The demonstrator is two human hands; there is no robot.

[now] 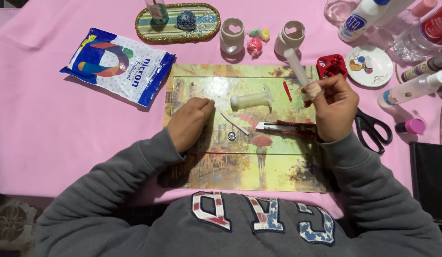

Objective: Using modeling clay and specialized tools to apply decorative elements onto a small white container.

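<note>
I see a table under a pink cloth (49, 123), and on it lie a painted board (278, 166), a blue-and-white packet (117, 65) and black scissors (373, 129). Farther back stand two white heart-cut holders (232, 35), an oval striped tray (178, 26) and a small round dish (380, 71).

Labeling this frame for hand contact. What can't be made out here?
- Left hand: palm down on the mat; anything under it is hidden.
- Right hand: its fingers cover the lower end of the white tube.
- Scissors: blades behind the right hand.
- Bottles: cut off by the frame edges.
</note>
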